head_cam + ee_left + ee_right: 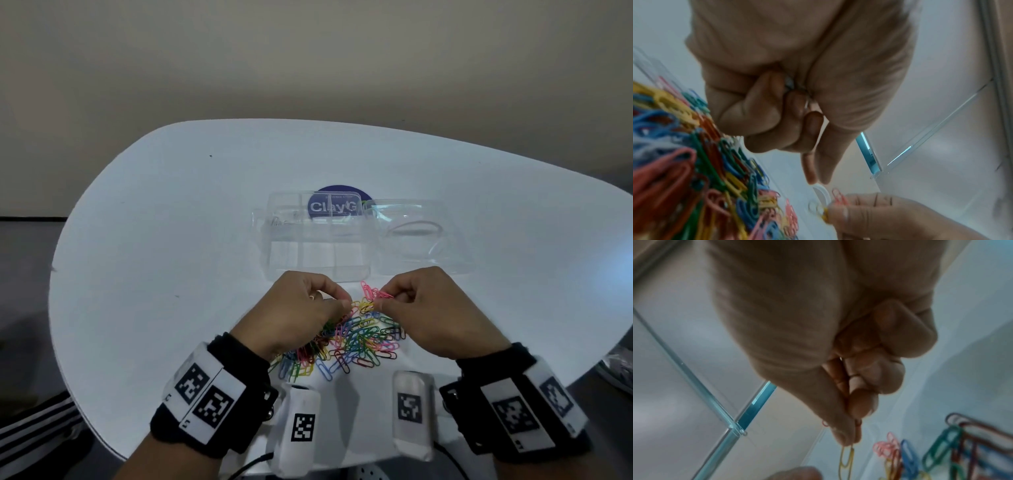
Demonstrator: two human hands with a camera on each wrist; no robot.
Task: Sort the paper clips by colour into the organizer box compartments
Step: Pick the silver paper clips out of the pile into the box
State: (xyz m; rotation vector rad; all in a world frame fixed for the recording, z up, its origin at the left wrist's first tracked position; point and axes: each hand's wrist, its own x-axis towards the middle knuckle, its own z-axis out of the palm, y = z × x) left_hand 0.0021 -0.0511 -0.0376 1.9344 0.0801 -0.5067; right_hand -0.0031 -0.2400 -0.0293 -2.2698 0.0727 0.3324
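Note:
A heap of mixed-colour paper clips [356, 342] lies on the white table [171, 240], in front of the clear organizer box [318, 272]. My right hand [378, 301] pinches a few pink clips [375, 293] just above the heap's far edge. In the right wrist view its thumb and forefinger also grip a yellow clip [846, 462] that hangs below them. My left hand [346, 303] hovers opposite with its fingers curled and thumb and forefinger tip to tip. In the left wrist view a pale wire loop [806, 102] shows tucked under those curled fingers.
The box's clear lid [424, 240] lies open to the right of the box. A round blue sticker [342, 202] shows through the box's far side. A few pale clips [281, 222] lie in a far-left compartment. The table edge curves close on the left and right.

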